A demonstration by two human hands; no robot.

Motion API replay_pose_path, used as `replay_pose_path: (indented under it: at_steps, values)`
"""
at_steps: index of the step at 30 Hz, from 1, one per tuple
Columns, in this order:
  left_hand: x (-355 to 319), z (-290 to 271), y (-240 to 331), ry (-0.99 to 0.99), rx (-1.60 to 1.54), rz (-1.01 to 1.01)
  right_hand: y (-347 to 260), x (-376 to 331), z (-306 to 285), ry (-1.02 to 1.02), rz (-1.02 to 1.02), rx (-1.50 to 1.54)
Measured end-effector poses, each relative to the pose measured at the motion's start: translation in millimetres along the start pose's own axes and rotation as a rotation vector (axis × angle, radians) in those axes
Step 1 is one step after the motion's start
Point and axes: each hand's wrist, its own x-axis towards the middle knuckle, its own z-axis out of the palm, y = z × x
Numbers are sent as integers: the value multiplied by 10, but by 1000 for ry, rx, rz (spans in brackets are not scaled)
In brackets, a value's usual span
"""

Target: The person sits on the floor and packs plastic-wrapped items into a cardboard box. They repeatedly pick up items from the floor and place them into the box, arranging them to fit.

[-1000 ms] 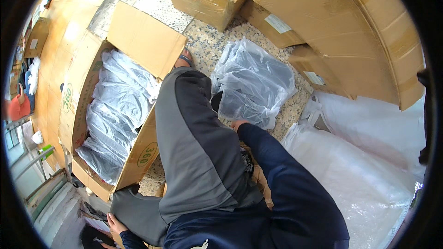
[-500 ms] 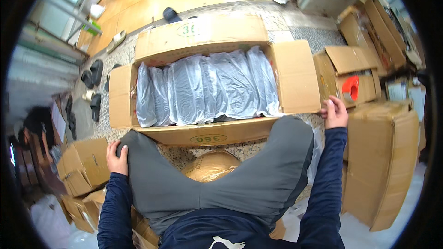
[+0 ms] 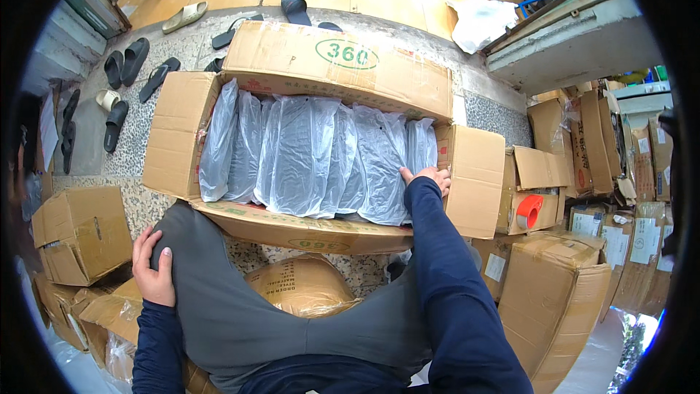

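A long open cardboard box (image 3: 335, 51) lies before my knees with its flaps folded out. Several dark items in cloudy plastic bags (image 3: 299, 153) stand side by side in it, filling its length; what is inside the bags I cannot make out. My right hand (image 3: 430, 177) reaches into the right end of the box, thumb and fingers apart, touching the rightmost bagged item (image 3: 421, 144). Part of that item is hidden under the hand. My left hand (image 3: 153, 270) rests on my left knee with its fingers spread, holding nothing.
A red ring-shaped roll (image 3: 530, 211) sits on cartons to the right, beside a tall closed carton (image 3: 547, 299). A small carton (image 3: 82, 233) stands at the left. Between my legs lies a taped brown bundle (image 3: 299, 284). Slippers (image 3: 131, 60) are scattered at the far left.
My right hand has moved left from beside the box's right flap to the bagged item at its right end. My left hand stays on the knee. The view has shifted.
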Motion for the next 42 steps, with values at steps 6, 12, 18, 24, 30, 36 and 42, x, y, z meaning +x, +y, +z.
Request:
replay_pose_path:
  at_steps: [6, 12, 18, 24, 30, 36, 42]
  values:
    - [62, 0, 53, -17, -65, -16, -27, 268, 107, -76, -102, 163]
    - [64, -15, 23, -8, -68, -10, -80, 342, 123, -95, -189, 203]
    - [152, 89, 42, -17, -63, 62, 940, 451, -357, 126, -472, 1002]
    - [150, 71, -440, 0, -27, 136, 2931, -251, -1145, -53, -605, 2072]
    - [271, 153, -788, -60, -227, 23, 4544, -889, -192, 251, -37, 2231]
    - [385, 174, -586, -157, 26, 32, 4985, -1214, 2071, 199, 609, 1531]
    - [402, -59, -642, -98, 131, 83, 4062, -1045, 2833, -209, 642, 1661]
